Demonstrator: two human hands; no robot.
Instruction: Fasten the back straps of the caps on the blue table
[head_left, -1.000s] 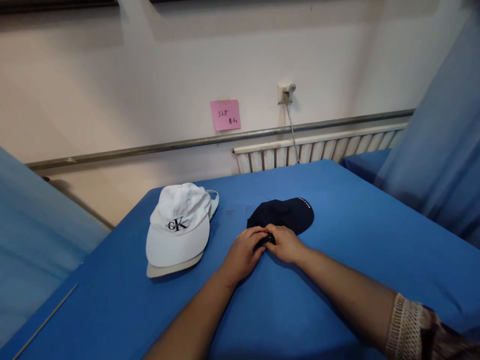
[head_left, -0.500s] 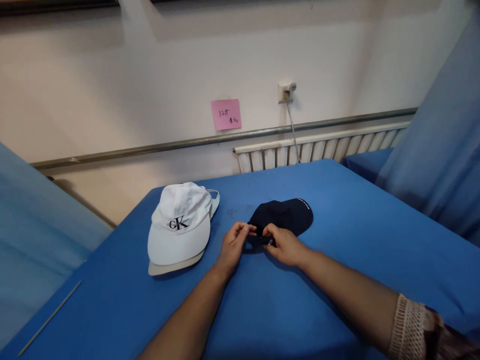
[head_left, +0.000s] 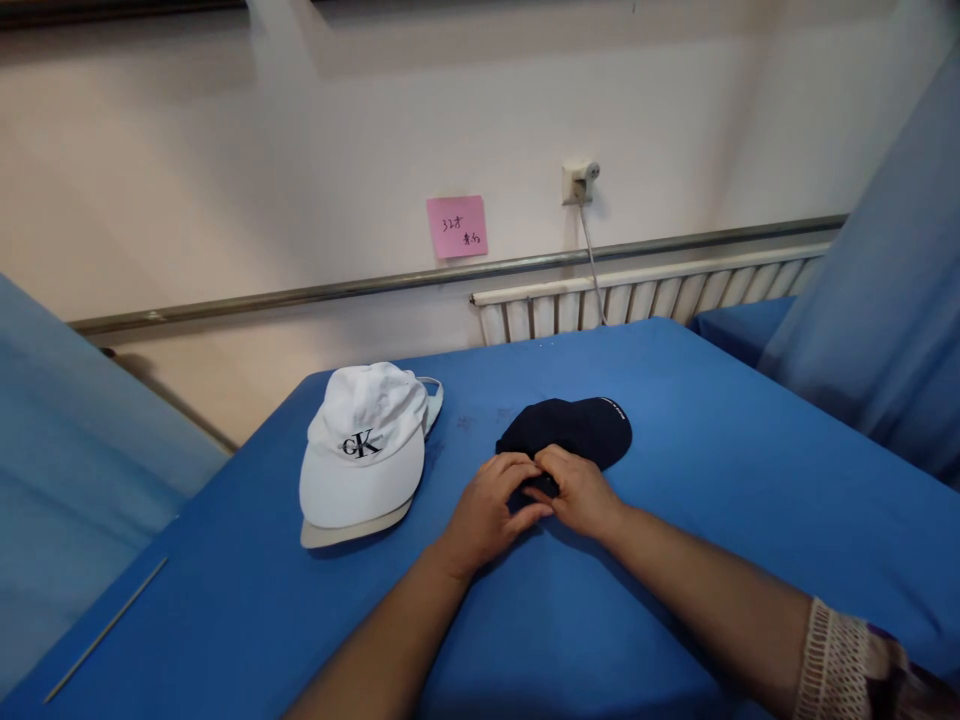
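A black baseball cap (head_left: 559,425) lies on the blue-covered table (head_left: 720,500), its brim pointing away to the right with small white lettering on the edge. Both hands are at the cap's back strap. My left hand (head_left: 495,505) curls over the strap, thumb and fingers closing on it from the left. My right hand (head_left: 581,490) pinches the strap from the right, its fingertips meeting those of the left. The strap's fastening is mostly hidden beneath the fingers. Left of the hands, a white cap (head_left: 364,440) with black letters sits on top of a beige-brimmed cap (head_left: 356,530).
A thin stick (head_left: 105,630) lies at the table's left edge. Blue curtains (head_left: 877,270) hang on both sides. Behind the table are a white radiator (head_left: 622,300), a metal rail (head_left: 360,287), a plugged-in socket (head_left: 576,185) and a pink note (head_left: 457,227) on the wall.
My left hand has shifted right along the strap and turned over it, now touching my right hand. The right hand keeps its grip, and the black cap stays in place.
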